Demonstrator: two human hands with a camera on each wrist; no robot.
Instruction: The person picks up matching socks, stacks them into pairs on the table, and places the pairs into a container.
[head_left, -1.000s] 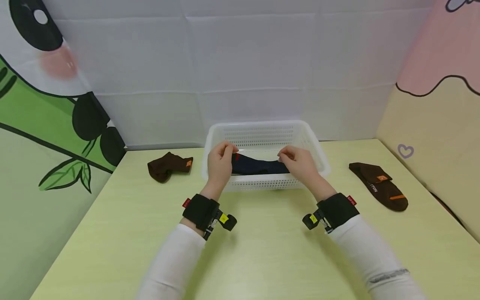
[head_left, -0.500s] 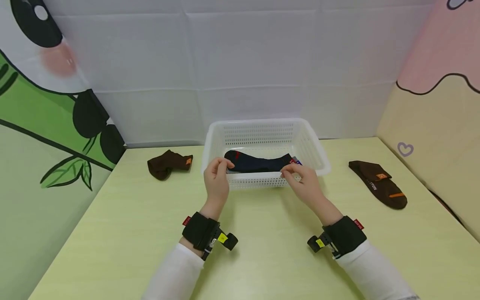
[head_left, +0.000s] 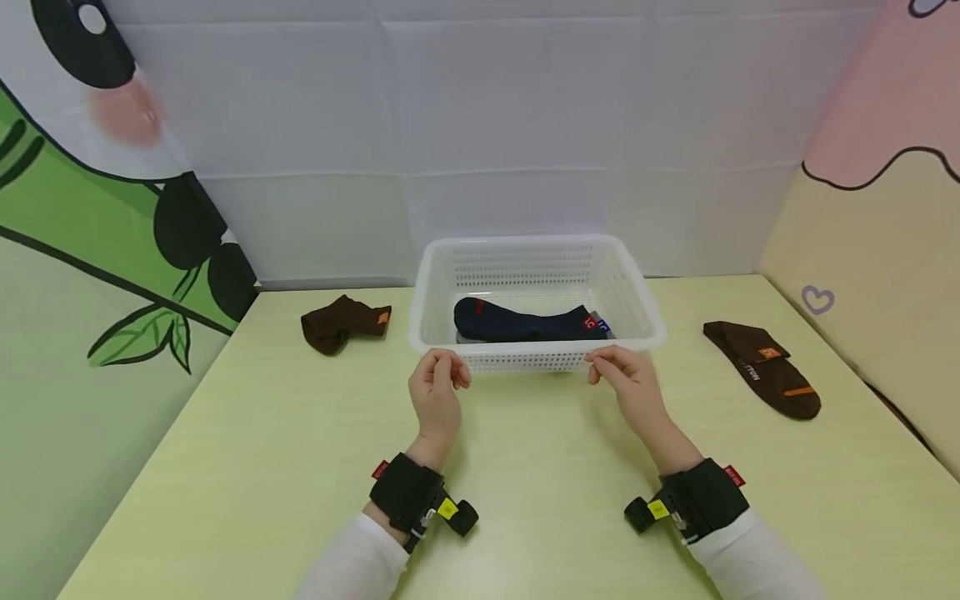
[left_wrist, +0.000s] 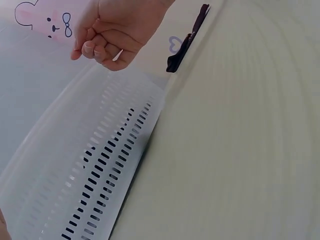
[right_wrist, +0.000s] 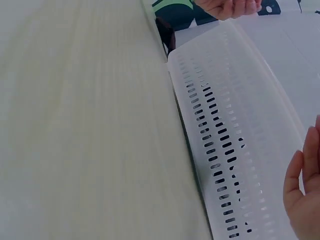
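Note:
In the head view, a dark navy sock (head_left: 525, 323) with red marks lies lengthwise in a white perforated plastic basket (head_left: 540, 360). Something grey shows beneath it and at its cuff end. My left hand (head_left: 437, 396) hovers in front of the basket's near left corner, fingers loosely curled, holding nothing. By the near right corner is my right hand (head_left: 628, 383), also without anything in it, its fingertips beside the rim. The right wrist view shows the right hand (right_wrist: 305, 192) with thumb and fingers apart, near the basket wall (right_wrist: 220, 130).
A crumpled brown sock (head_left: 345, 323) lies left of the basket. To its right rests a flat brown sock (head_left: 765, 371) with orange marks, its cuff folded over. The pale yellow table (head_left: 540, 483) meets a white backdrop (head_left: 510, 125) behind the basket.
Both hands have let go of the navy sock and drawn back toward the person, out over the basket's near rim. The sock now lies in full view in the basket.

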